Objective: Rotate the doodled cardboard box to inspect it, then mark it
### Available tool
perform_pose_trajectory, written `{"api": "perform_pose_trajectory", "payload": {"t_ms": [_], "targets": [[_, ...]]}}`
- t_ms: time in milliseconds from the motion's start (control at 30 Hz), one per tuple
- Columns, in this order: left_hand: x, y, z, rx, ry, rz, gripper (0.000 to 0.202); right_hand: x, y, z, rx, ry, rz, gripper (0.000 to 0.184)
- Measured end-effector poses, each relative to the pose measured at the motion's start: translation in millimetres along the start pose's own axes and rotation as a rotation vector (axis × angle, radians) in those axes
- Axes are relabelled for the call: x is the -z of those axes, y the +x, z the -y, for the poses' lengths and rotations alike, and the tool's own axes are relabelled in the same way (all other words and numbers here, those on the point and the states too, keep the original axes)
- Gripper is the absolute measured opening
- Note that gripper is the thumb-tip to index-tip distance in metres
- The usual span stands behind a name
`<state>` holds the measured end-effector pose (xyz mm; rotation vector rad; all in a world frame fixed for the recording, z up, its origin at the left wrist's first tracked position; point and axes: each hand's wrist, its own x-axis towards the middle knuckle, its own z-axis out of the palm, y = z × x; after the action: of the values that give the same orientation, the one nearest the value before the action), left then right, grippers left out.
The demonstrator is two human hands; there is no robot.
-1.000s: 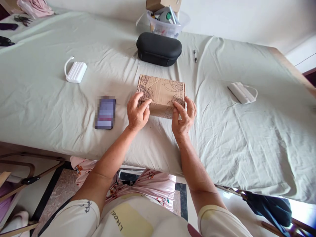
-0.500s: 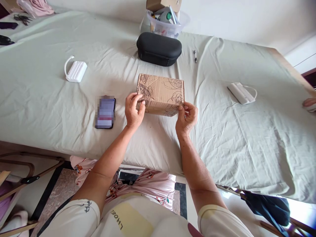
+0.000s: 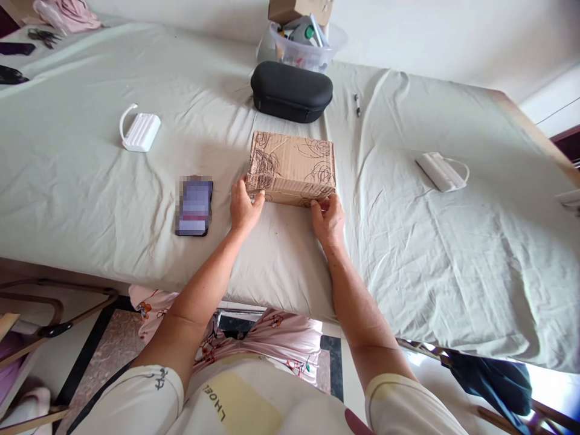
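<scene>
And here we have the box (image 3: 292, 160) on the near side of the case (image 3: 291, 90), a strip of sheet (image 3: 385, 241) showing between the two. Both hands are on it! We see the left hand (image 3: 245, 208) at the near left corner, thumb against the near face and fingers round the side, pinching that corner. Across at the near right corner, the right hand (image 3: 328, 220) has its thumb low on the near face and its fingers curled at the edge, pinching there too. Whether the box's base rests flat on the sheet, we cannot tell. What we do get is a fine look at dark scribbled loops over its top, with more on the near face.

Round the case now: just to its right we spot the pen (image 3: 357, 106), and right behind it sits the clear tub (image 3: 312, 59), with a green-capped bottle (image 3: 301, 33) among its contents. Left of the case and nearer to us lies the phone (image 3: 194, 208), its screen blurred out. One white block (image 3: 142, 133), with a looped strap, lies well off to the case's left; a second block (image 3: 440, 171), strapped likewise, lies well to its right and a little nearer us.
</scene>
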<state>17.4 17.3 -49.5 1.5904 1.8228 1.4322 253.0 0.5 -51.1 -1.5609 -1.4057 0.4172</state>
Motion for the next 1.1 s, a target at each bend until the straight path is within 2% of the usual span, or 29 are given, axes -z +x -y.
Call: {"api": "perform_pose_trajectory", "payload": {"t_ms": [133,333,467,600,733,833,967,1100], "targets": [[-3.4,-2.2,1.6,0.081,0.058,0.05,0.052,1.4,-1.4,-1.2,-0.005,-0.067,0.053,0.025],[-1.1,0.3,5.3,0.044,0.083,0.045,0.039,0.7,0.3,-1.8,-0.013,-0.04,0.044,0.025],[0.5,1.3,5.8,-0.053,0.083,-0.051,0.045,1.4,0.0,2.7,0.004,0.024,-0.043,0.042],[3.4,-0.2,1.7,-0.212,-0.002,-0.164,0.052,9.5,-2.7,14.1,0.113,0.106,-0.163,0.05],[11.1,-5.0,-8.6,-0.316,-0.042,-0.193,0.057,16.4,-6.5,26.8,0.228,0.157,-0.303,0.056],[15.8,-9.0,-15.6,-0.355,-0.09,-0.194,0.065,17.6,-9.1,32.4,0.283,0.169,-0.363,0.054],[17.5,-14.1,-23.5,-0.398,-0.126,-0.184,0.081,18.6,-12.9,34.8,0.356,0.187,-0.375,0.053],[15.3,-22.2,-32.4,-0.423,-0.091,-0.164,0.092,18.8,-19.1,37.4,0.336,0.038,-0.318,0.079]]}}
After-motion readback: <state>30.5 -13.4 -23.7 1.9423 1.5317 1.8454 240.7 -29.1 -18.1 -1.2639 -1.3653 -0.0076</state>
